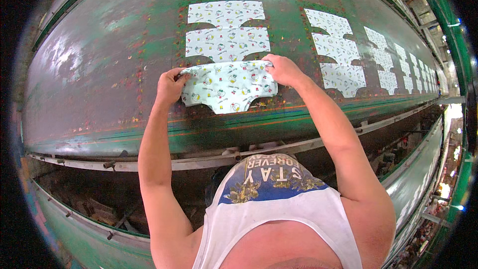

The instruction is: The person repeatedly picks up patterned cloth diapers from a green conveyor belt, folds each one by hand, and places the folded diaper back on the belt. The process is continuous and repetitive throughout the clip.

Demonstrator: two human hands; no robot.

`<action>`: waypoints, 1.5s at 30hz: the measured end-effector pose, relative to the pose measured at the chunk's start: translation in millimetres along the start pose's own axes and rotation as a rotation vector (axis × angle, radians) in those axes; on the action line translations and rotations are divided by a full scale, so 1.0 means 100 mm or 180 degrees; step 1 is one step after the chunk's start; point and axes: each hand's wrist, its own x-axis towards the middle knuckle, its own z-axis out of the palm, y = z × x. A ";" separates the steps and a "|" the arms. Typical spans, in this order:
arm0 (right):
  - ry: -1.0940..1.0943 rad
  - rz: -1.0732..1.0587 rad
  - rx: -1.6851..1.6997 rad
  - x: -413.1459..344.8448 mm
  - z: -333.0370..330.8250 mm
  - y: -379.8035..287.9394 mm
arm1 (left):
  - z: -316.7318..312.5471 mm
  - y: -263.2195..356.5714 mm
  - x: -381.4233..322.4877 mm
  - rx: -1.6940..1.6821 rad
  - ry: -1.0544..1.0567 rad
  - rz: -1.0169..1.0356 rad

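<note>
A white printed fabric piece [228, 86], cut like a brief panel with curved leg openings, is stretched between my hands. My left hand [171, 85] pinches its upper left corner, and my right hand [283, 68] grips the upper right corner. Slightly offset edges at its sides suggest more than one layer. Just beyond its top edge, a matching fabric piece [227, 41] lies flat, with another printed panel [225, 12] above it in the same column. Cartoon figures in red, yellow and green cover the cloth.
The long dark green printing table [108, 112] bears paint stains and coloured lines along its near edge. More columns of printed panels [341, 76] run off to the right. A metal rail [149, 165] follows the table's front, close to my body. Behind me stands another green table [93, 246].
</note>
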 end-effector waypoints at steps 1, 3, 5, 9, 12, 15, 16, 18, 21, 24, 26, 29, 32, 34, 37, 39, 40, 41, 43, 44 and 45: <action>0.0018 0.0094 -0.0175 0.00 -0.02 -0.03 | 0.00 0.02 0.01 -0.0052 0.0043 0.0157; -0.0058 -0.0090 -0.0892 -0.01 -0.05 -0.08 | 0.00 0.08 -0.05 -0.0019 0.0179 0.0217; -0.0121 -0.0359 -0.1303 0.04 -0.11 -0.09 | -0.01 0.22 -0.07 0.0541 0.0405 0.0806; -0.0216 -0.0799 -0.1234 0.11 -0.23 -0.06 | -0.08 0.49 -0.03 0.1260 -0.0122 0.0802; -0.0428 -0.1119 -0.0580 0.13 -0.27 -0.16 | -0.10 0.61 0.06 0.1388 -0.0431 0.0727; -0.0837 -0.1791 0.0866 -0.08 -0.21 -0.39 | -0.09 0.69 0.13 0.1410 -0.0561 0.0723; -0.1120 -0.1923 0.1211 -0.19 -0.19 -0.46 | -0.10 0.72 0.14 0.1429 -0.0625 0.0692; -0.1606 -0.1974 0.1799 -0.37 -0.23 -0.50 | -0.17 0.81 0.17 0.1371 -0.0813 0.0621; -0.1676 -0.1754 0.2205 -0.38 -0.37 -0.35 | -0.35 0.97 0.19 0.1182 -0.1001 0.0502; -0.1126 -0.1203 0.2238 -0.22 -0.60 -0.01 | -0.35 1.08 0.24 0.1071 -0.0486 0.0741; -0.0646 -0.1437 0.2234 0.07 -0.67 0.19 | -0.23 1.09 0.43 0.1067 0.0037 0.1369; -0.0394 -0.1018 0.1925 0.57 -0.71 0.44 | -0.14 1.00 0.81 0.0402 0.0102 0.0245; 0.0040 -0.0996 0.1233 1.08 -0.58 0.51 | -0.10 0.82 1.27 0.0535 -0.0197 -0.0029; -0.0088 -0.0877 0.0772 1.31 -0.56 0.54 | -0.07 0.67 1.49 0.0314 -0.0283 -0.0007; -0.0225 -0.0645 0.0870 1.46 -0.57 0.53 | -0.07 0.48 1.59 -0.0460 -0.0293 -0.0128; -0.0095 -0.0629 0.0255 1.45 -0.59 0.50 | -0.11 0.43 1.60 -0.0666 -0.0304 -0.0216; -0.0131 -0.0476 -0.0015 1.44 -0.60 0.48 | -0.11 0.42 1.59 -0.0663 -0.0344 -0.0249; -0.0092 -0.0454 -0.0253 1.43 -0.61 0.46 | -0.12 0.42 1.58 -0.0608 -0.0351 -0.0149; -0.0169 -0.0577 -0.0958 1.43 -0.63 0.41 | -0.12 0.43 1.54 -0.0523 -0.0280 0.0058; -0.0123 -0.0718 -0.1024 1.42 -0.65 0.40 | -0.11 0.43 1.53 -0.0466 -0.0245 -0.0143; -0.0109 -0.0857 -0.1094 1.42 -0.67 0.40 | -0.10 0.43 1.53 -0.0453 -0.0244 -0.0248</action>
